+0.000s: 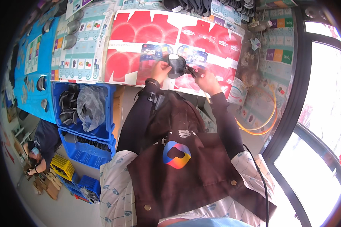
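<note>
My left hand grips a round black part by its left edge, held just above the worktable. My right hand holds a small dark tool with a red tip against the right side of that part. Both forearms, in dark sleeves, reach up from my brown apron. The table under the hands is covered with flattened red and white cardboard sheets.
Blue crates with black parts and a plastic bag stand left of me, below the table. More black parts lie in a row at the table's far edge. A person crouches on the floor at lower left. Windows fill the right side.
</note>
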Demonstrator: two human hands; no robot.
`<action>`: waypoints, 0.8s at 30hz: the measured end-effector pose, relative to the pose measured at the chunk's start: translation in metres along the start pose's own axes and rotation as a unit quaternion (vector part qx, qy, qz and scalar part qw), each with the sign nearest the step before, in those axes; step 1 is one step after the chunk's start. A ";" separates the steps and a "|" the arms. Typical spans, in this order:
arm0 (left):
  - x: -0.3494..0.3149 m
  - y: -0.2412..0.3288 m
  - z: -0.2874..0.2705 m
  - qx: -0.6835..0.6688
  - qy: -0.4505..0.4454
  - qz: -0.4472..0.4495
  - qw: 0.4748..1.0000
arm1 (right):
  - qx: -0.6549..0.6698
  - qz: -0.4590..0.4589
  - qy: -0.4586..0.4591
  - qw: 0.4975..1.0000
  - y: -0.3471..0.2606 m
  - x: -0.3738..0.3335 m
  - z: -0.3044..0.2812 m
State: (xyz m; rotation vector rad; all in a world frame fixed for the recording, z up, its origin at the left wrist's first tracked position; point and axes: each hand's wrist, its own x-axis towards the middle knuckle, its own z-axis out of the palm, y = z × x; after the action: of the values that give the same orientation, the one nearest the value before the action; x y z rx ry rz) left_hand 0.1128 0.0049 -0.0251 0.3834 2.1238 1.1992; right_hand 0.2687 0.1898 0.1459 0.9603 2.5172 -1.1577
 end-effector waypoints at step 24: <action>0.010 0.006 0.000 -0.165 -0.043 -0.098 0.980 | 0.102 -0.034 0.025 0.994 0.013 0.003 0.000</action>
State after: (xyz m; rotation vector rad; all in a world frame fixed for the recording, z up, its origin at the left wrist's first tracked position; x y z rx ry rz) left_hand 0.1050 0.0129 -0.0240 0.0741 1.7996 1.3608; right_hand 0.2743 0.1970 0.1367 0.9675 2.5251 -1.4532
